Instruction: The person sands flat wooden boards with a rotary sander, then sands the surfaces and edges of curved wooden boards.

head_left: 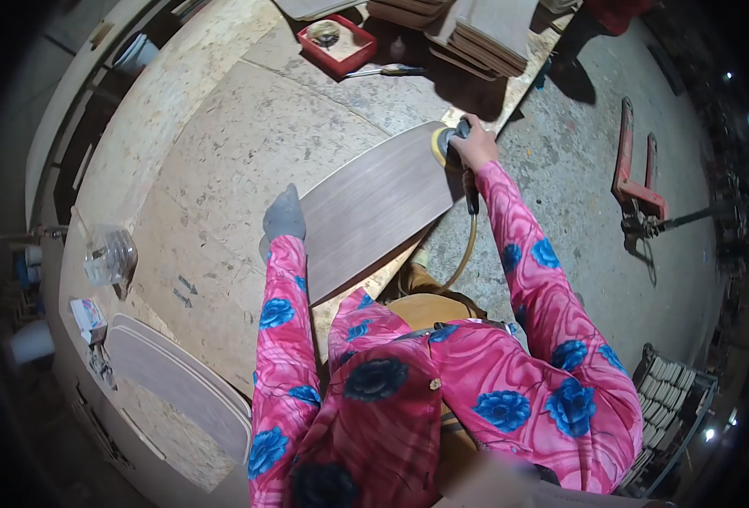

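A curved wooden panel (374, 207) lies across the front edge of the worktable. My right hand (478, 146), bare, is wrapped round a round sander (444, 147) with a yellowish rim, which rests on the panel's right end. A hose (469, 254) hangs down from the sander. My left hand (285, 215), in a grey glove, lies against the panel's left end, its fingers pointing away from me; what its palm touches is hidden.
Red tray (338, 46), a brush (385, 70) and stacked panels (484, 38) are at the back. On the left stand a clear plastic container (110, 256), a small box (88, 319) and more curved panels (180, 372). A red pallet jack (641, 190) is on the floor.
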### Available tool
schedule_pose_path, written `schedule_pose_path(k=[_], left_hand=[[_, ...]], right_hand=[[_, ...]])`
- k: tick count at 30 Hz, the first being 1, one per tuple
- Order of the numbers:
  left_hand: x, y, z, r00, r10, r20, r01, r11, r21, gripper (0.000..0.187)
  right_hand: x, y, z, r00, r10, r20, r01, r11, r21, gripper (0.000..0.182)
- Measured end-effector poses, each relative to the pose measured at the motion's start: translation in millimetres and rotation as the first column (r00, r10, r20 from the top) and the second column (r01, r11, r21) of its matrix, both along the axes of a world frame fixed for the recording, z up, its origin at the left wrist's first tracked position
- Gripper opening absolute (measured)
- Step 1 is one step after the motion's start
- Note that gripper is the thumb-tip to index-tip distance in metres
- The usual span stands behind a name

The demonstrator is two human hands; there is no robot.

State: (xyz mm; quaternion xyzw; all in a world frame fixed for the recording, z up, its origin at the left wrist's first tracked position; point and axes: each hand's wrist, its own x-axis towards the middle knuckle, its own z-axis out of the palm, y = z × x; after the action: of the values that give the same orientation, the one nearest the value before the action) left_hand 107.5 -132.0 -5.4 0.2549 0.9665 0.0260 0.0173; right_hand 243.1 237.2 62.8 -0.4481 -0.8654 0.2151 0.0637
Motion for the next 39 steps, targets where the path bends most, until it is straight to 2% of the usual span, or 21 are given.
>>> schedule_pose_path(k=[2,4,6,8,9,11,13,17,20,21,24,25,26,29,30,33,34,35,37,38,39], left_hand=[[2,-2,-2,0.999,-0.023,-0.037,0.024,0.999,0.037,0.033],[2,-3,-1,0.999,-0.013,-0.034,0.014,0.999,0.047,0.032],[5,-1,5,0.999,-0.008,-0.034,0.01,0.998,0.062,0.032],[7,2,21,0.987,0.053,0.154,-0.07,0.992,0.108,0.032],[6,0,15,0.988,0.049,0.15,-0.066,0.992,0.109,0.032],[3,-4,-1,1.0,-0.019,-0.015,0.021,0.993,0.119,0.031],[0,-5,-6,1.0,-0.015,-0.003,0.015,0.996,0.091,0.031],[-1,-8,-12,0.999,-0.03,-0.041,0.032,0.997,0.063,0.031],[0,-1,-8,0.999,-0.006,-0.053,0.008,1.0,0.026,0.029],[-2,4,-4,0.998,-0.023,-0.06,0.025,0.999,0.023,0.029],[-1,43,19,0.992,-0.103,-0.067,0.107,0.992,0.06,0.035],[1,66,29,0.991,-0.128,0.039,0.126,0.991,0.042,0.038],[1,83,36,0.978,-0.152,0.143,0.151,0.988,0.022,0.041],[-4,113,34,0.953,-0.257,0.159,0.25,0.966,0.067,0.049],[-6,135,35,0.959,-0.172,0.223,0.147,0.981,0.124,0.054],[17,197,86,0.911,-0.316,0.264,0.273,0.944,0.187,0.061],[19,217,92,0.905,-0.306,0.297,0.302,0.951,0.063,0.053],[16,228,80,0.891,-0.344,0.295,0.343,0.937,0.057,0.053],[1,240,45,0.87,-0.471,0.147,0.475,0.88,0.003,0.044],[0,237,44,0.816,-0.574,0.073,0.578,0.815,-0.051,0.037],[-1,240,38,0.803,-0.592,0.071,0.596,0.801,-0.061,0.037]], right_hand=[[-8,-49,26,0.984,0.151,-0.095,-0.152,0.988,-0.004,0.054],[-17,-110,47,0.928,0.325,-0.183,-0.304,0.943,0.135,0.051],[-26,-159,59,0.864,0.479,-0.157,-0.469,0.878,0.1,0.05],[-35,-191,62,0.773,0.617,-0.151,-0.6,0.787,0.144,0.051],[-41,-199,64,0.749,0.639,-0.175,-0.622,0.769,0.149,0.048],[-53,-196,60,0.75,0.639,-0.17,-0.619,0.769,0.159,0.049],[-61,-175,60,0.809,0.572,-0.139,-0.554,0.819,0.147,0.049],[-68,-100,50,0.953,0.297,-0.057,-0.295,0.955,0.033,0.053],[-49,-36,29,0.994,0.088,-0.068,-0.09,0.996,-0.028,0.055],[-38,-15,15,0.995,0.034,-0.093,-0.033,0.999,0.008,0.054],[4,24,6,1.0,-0.011,-0.026,0.013,0.994,0.112,0.045],[18,29,9,0.999,-0.043,0.009,0.041,0.99,0.132,0.044],[34,32,11,0.998,-0.068,-0.018,0.07,0.988,0.136,0.045],[76,22,33,0.983,-0.129,-0.128,0.141,0.986,0.092,0.046],[86,22,29,0.978,-0.135,-0.159,0.148,0.986,0.073,0.047],[106,0,32,0.966,-0.116,-0.231,0.127,0.991,0.033,0.048],[110,-6,26,0.963,-0.099,-0.25,0.108,0.994,0.02,0.047],[112,-10,21,0.959,-0.08,-0.273,0.085,0.996,0.009,0.047],[115,-23,25,0.955,-0.087,-0.284,0.073,0.996,-0.06,0.046],[114,-25,26,0.96,-0.094,-0.264,0.069,0.992,-0.103,0.046],[114,-24,14,0.962,-0.083,-0.261,0.068,0.995,-0.068,0.046]])
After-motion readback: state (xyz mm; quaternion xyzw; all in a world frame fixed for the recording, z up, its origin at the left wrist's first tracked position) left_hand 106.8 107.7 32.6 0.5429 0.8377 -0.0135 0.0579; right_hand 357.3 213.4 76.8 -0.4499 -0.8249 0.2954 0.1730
